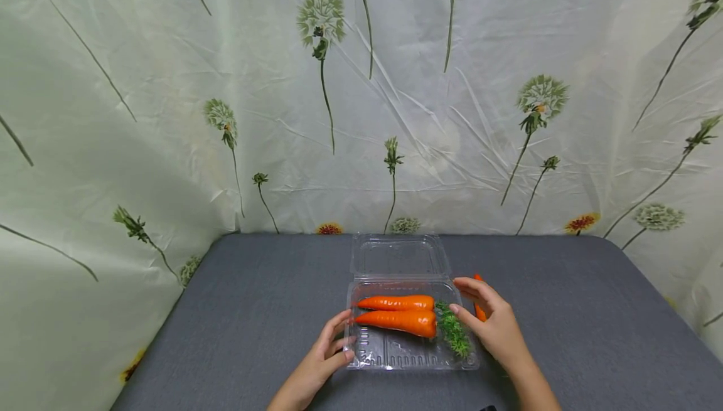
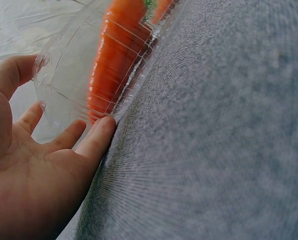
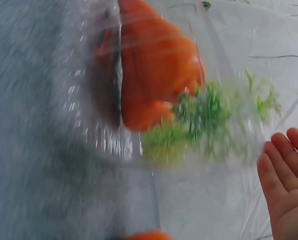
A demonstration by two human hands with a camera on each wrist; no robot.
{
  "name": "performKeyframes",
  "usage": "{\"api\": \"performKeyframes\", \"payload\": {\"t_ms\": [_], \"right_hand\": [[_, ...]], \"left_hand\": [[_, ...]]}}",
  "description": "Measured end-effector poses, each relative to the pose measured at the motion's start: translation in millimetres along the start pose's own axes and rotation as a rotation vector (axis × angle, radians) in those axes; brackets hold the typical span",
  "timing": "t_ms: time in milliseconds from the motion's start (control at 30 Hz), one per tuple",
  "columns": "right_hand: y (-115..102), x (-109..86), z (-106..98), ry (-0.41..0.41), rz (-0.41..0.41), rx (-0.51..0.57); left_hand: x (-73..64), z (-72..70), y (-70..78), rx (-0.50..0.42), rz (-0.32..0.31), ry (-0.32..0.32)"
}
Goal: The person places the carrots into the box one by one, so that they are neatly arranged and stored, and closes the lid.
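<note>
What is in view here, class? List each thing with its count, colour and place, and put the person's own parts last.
Plastic container: 1, clear, on the table between the hands
Lid: 1, clear, open at the container's far side
Carrots: 2, orange, side by side in the container
Leafy greenery: count unclear, green, at the carrots' thick ends
Orange object: 1, orange, outside the container, partly hidden by the right hand
Table: 1, grey, under the container
Backdrop: count unclear, pale with a dandelion print, behind and beside the table
Dark object: 1, black, bottom edge of the head view, too cropped to identify
Left hand: 1, at the container's left end
Right hand: 1, at its right end
</note>
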State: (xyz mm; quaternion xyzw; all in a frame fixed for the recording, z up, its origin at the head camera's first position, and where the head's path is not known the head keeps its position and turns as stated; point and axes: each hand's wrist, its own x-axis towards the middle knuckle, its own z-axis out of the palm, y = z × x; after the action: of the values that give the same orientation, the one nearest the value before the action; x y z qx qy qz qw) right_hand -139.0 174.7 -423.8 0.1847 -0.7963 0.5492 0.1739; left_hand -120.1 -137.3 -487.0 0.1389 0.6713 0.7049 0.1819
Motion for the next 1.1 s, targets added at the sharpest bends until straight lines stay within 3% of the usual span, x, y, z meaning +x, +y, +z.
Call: {"api": "performKeyframes", "payload": {"t_ms": [200,567,900,1100], "right_hand": [[3.9,-8.8,-13.5,0.067,0.048,-0.069],[18.8,-27.8,-29.8,0.122,0.118,-0.195],[28.5,-39.9,-36.5,0.082,0.291,-0.360],[33.3,-42.3,-36.0,-0.001,0.439,-0.392]], "left_hand": [[-0.7,-0.4,0.1,0.003,0.012,0.000],[-1.1,-0.7,1.5,0.007,-0.023,0.012],[-1.4,0.8,2.4,0.005,-0.025,0.006],[-0.9,0.0,2.5,0.003,-0.016,-0.008]]}}
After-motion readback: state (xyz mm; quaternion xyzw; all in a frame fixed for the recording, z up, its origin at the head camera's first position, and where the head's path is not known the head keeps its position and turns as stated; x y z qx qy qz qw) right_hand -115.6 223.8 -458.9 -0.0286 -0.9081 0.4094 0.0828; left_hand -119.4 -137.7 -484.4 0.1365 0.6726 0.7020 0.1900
